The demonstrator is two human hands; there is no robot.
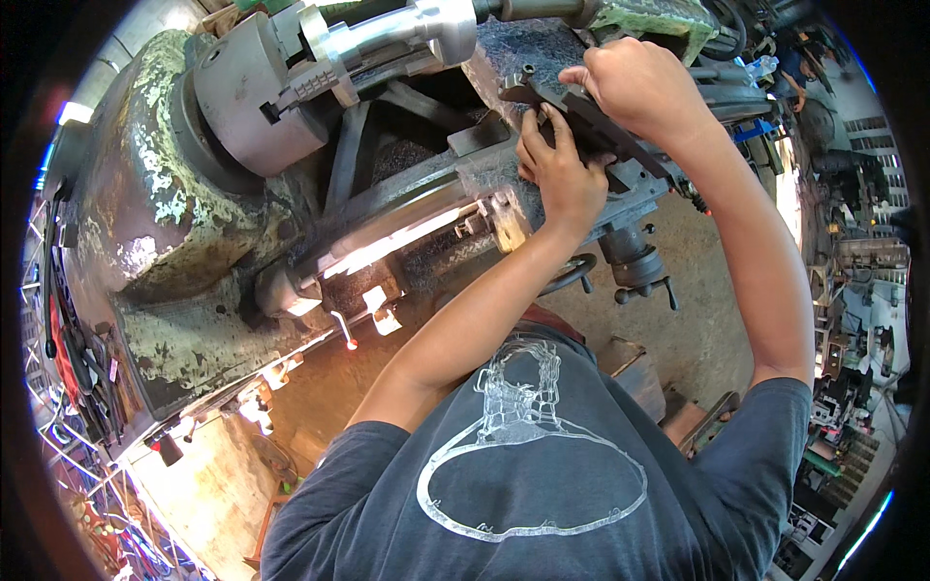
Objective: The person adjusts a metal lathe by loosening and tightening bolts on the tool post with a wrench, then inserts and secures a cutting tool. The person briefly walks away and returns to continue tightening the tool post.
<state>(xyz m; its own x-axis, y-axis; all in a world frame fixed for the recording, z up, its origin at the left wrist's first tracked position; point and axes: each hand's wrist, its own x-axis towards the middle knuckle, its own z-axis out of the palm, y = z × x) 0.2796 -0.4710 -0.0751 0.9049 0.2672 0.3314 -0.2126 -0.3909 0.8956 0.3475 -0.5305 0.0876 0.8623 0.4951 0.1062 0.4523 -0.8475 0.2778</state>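
Observation:
A large lathe fills the upper left, with a jawed chuck [257,97] gripping a shiny stepped metal shaft [387,34]. To the right of the shaft, a dark tool holder [620,136] lies slanted over the carriage. My left hand [565,179] grips it from the near side, with fingertips on its left part and the thumb by its right. Above the holder's far side is my right hand [644,85], closed in a fist with the thumb pointing left. Whatever the fist holds, if anything, is hidden. A bolt head [528,70] stands up beside the left fingertips.
Below the carriage are a handwheel [572,274] and a slide crank [644,276]. A red-tipped lever [347,329] projects from the lathe's front. Tools [92,378] hang at the far left. Another person [796,73] is at the upper right.

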